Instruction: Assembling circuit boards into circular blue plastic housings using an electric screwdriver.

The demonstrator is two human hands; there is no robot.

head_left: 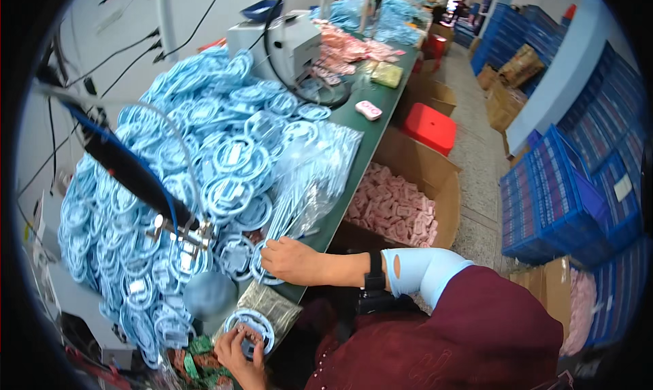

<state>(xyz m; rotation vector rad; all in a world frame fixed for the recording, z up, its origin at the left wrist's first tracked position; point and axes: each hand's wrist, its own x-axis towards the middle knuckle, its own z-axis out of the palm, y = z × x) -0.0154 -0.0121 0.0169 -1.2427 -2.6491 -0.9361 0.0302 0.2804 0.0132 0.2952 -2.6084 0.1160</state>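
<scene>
Ring pile: light blue plastic rings (231, 155) lie heaped across the left of the green worktable (386, 107).
Tool arm: a black arm (132, 165) with a metal fitting (194, 235) slants over the pile.
Left hand: the left hand (239, 357) grasps a light blue ring with a pinkish-brown centre (267, 322), held over the near end of a shiny olive packet (275, 305).
Right hand: the right hand (291, 261), a black band (373, 281) on its wrist, curls its fingers over another blue ring (256, 264) at the pile's edge; whether it grips cannot be told.
Clear bag: a plastic bag of thin blue strips (320, 165) lies beyond the right hand.
Carton: pink pieces (394, 203) fill a cardboard box (439, 179) beside the table.
Stool: a red stool (430, 128) stands behind the carton.
Crates: blue crates (541, 199) stand stacked at far right.
</scene>
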